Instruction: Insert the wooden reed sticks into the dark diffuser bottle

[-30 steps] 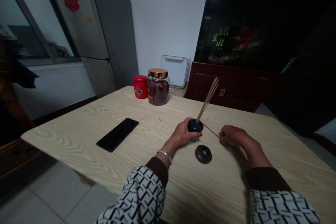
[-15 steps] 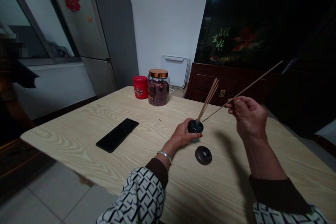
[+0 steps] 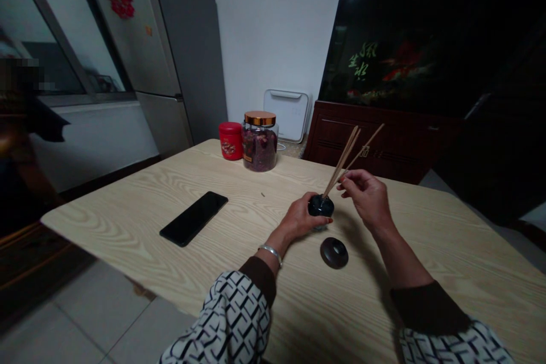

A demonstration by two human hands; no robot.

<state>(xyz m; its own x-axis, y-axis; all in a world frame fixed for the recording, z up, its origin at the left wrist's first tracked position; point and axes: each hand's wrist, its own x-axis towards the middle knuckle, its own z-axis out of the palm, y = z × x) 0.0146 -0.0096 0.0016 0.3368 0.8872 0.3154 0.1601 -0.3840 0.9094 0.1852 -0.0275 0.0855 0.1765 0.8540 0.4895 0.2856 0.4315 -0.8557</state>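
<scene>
A small dark glass diffuser bottle (image 3: pixel 321 206) stands on the wooden table, and my left hand (image 3: pixel 298 218) is wrapped round its side. Several thin reed sticks (image 3: pixel 342 160) rise from the bottle's mouth, leaning to the right. My right hand (image 3: pixel 367 196) pinches one more reed stick (image 3: pixel 370 137), which slants up to the right; its lower end is at the bottle's mouth, though whether it is inside is hard to make out. Just in front of the bottle lies a round dark brown cap (image 3: pixel 334 253) with a hole in its middle.
A black phone (image 3: pixel 194 219) lies on the table (image 3: pixel 128 205) to the left. Farther back stand a red canister (image 3: pixel 231 142) and a glass jar (image 3: pixel 260 143) with a copper lid. Behind are a white panel device (image 3: pixel 290 116), a fridge and a fish tank. A person (image 3: pixel 25 125) is at the far left.
My right hand has moved left and down with its reed stick, bringing the stick's lower end to the bottle's mouth beside the others. My left hand keeps its hold on the bottle.
</scene>
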